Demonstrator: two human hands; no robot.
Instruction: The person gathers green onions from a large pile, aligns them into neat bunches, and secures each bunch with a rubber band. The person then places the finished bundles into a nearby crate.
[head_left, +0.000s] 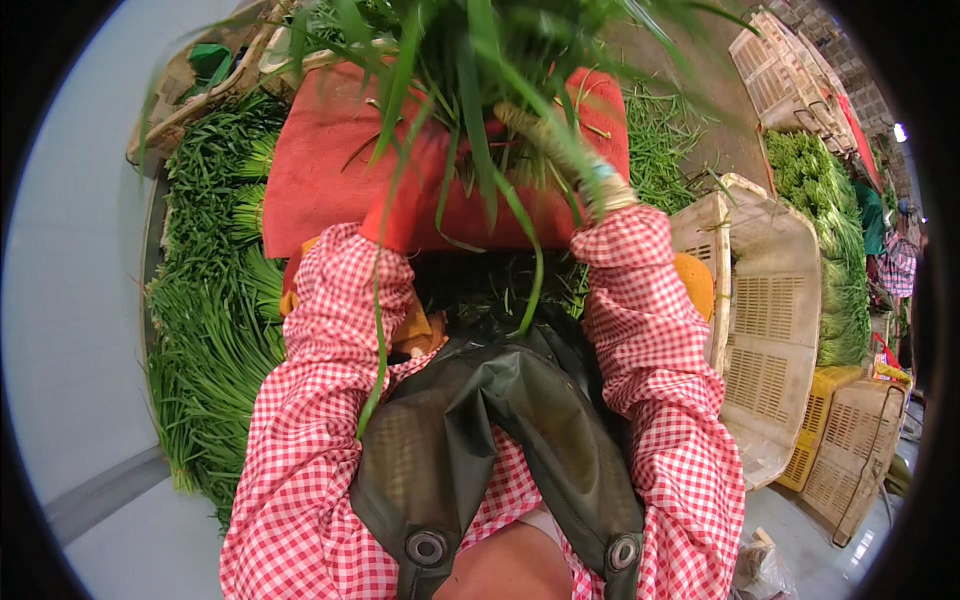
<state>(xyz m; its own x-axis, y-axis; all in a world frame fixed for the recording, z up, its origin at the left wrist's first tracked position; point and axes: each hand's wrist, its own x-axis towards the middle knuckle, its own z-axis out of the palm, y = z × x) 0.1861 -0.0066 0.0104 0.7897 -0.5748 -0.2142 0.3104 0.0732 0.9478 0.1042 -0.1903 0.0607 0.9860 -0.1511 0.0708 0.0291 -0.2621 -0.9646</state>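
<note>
A large bunch of long green leafy stalks (457, 60), blurred at its top, stands over a red cloth (322, 165) in front of me. My left hand (416, 169), in a red glove, is at the lower left of the bunch, partly behind drooping leaves and blurred. On the bunch's right side is my right hand (547, 142), its fingers and wrist wrapped in pale tape or cord. Leaves hide much of both hands, so their exact hold cannot be made out. Loose stalks and bits lie on the cloth.
Green leaf bundles (217, 322) are piled along my left, near a white wall. Loose greens (660, 142) lie right of the cloth. Farther right stand a white plastic crate (776, 322), a yellow crate (817, 420) and more piled greens (817, 217). A co-worker's checked sleeve (896, 262) shows at the far right.
</note>
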